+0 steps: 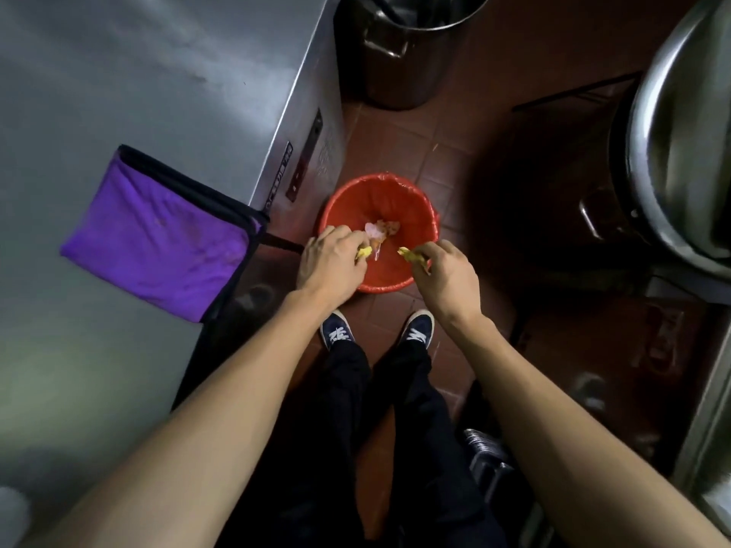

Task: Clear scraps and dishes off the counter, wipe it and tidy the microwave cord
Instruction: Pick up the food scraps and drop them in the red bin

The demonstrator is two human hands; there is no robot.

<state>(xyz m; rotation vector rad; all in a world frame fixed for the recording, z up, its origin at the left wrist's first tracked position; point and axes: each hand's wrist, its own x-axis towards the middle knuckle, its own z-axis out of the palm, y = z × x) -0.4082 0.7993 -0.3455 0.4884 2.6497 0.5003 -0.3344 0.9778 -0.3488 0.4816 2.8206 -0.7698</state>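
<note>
Head view: both hands over the red bin [419,215] on the floor, directly below them. Left hand [330,263] pinches a yellow scrap [364,253]; right hand [445,276] pinches another yellow scrap [409,255]. Hands apart, level, scraps pointing inward over the bin's near half; neither nearer. Judged: release drops straight down. Purple cloth [158,239] lies on the steel surface [118,73], left of the hands

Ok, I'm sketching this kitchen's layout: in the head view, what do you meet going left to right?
Steel counter → purple cloth → left hand over the red bin → right hand → big steel pot.
</note>
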